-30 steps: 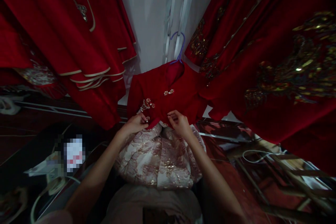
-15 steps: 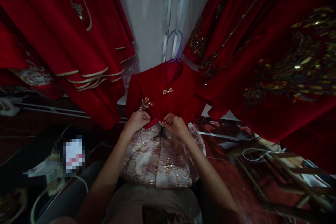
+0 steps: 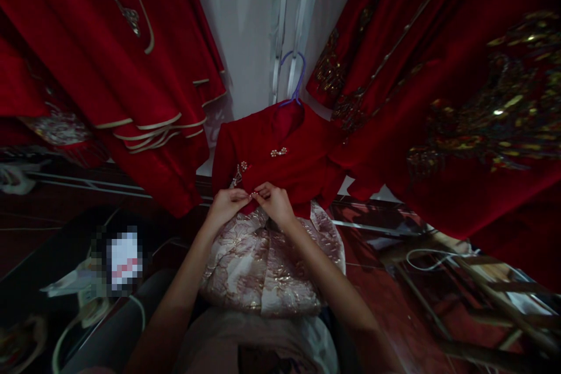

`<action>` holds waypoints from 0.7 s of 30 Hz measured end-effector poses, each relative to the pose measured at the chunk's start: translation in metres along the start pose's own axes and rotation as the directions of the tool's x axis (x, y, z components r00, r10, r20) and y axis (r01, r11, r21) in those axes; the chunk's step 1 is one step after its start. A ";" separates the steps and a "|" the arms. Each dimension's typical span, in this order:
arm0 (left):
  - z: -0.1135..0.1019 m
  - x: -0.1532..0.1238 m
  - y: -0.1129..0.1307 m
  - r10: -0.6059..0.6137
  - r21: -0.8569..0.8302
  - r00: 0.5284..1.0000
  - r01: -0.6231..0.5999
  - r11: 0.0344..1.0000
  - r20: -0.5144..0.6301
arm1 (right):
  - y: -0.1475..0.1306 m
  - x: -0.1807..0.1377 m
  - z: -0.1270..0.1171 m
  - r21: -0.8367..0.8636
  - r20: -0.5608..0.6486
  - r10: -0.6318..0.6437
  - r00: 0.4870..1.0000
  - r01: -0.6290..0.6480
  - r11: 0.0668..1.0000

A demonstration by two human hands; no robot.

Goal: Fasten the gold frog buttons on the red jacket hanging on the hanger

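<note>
A small red dress top (image 3: 284, 155) hangs on a purple hanger (image 3: 293, 79) in front of me, with a pale brocade skirt (image 3: 267, 263) below it. Pearl clasps (image 3: 279, 152) decorate its front. My left hand (image 3: 225, 204) and my right hand (image 3: 274, 203) meet at the lower left hem of the red top. Both pinch the fabric by a small beaded fastening (image 3: 253, 193) held between their fingertips.
Large red embroidered gowns (image 3: 131, 58) hang to the left, and more gowns (image 3: 438, 87) hang to the right. A white wall with metal rails (image 3: 280, 23) is behind. On the dark red floor lie a white cable (image 3: 87, 315) at the left and wooden slats (image 3: 482, 292) at the right.
My right hand has slid left along the hem until it meets my left hand. The two now pinch the same spot at the fastening.
</note>
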State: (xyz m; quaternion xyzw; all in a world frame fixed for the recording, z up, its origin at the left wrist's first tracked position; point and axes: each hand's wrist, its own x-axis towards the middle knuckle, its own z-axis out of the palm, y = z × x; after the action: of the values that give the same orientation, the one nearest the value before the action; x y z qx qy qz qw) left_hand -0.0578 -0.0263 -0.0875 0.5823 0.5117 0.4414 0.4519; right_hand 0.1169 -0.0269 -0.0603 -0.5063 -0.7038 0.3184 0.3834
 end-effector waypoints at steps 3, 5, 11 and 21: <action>0.001 0.001 -0.006 -0.003 -0.016 0.999 0.002 1.000 -0.048 | 0.001 0.001 0.001 -0.101 0.010 -0.008 1.000 0.009 0.995; 0.003 0.001 -0.008 -0.013 -0.031 0.997 0.011 0.999 -0.074 | 0.000 -0.002 0.001 -0.159 0.008 -0.008 1.000 0.009 0.987; 0.005 0.003 -0.006 -0.008 -0.031 0.995 0.005 1.000 -0.100 | -0.001 -0.007 0.005 -0.256 -0.032 -0.048 0.998 0.038 0.966; -0.001 0.001 -0.015 0.087 0.071 0.990 -0.080 0.994 -0.115 | 0.005 -0.015 -0.003 -0.059 0.013 -0.096 0.995 0.097 0.994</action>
State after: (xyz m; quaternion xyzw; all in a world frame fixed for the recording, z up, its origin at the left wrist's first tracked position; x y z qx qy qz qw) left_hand -0.0615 -0.0241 -0.1015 0.5907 0.5270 0.4765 0.3826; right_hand 0.1243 -0.0399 -0.0663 -0.4814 -0.7385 0.2807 0.3795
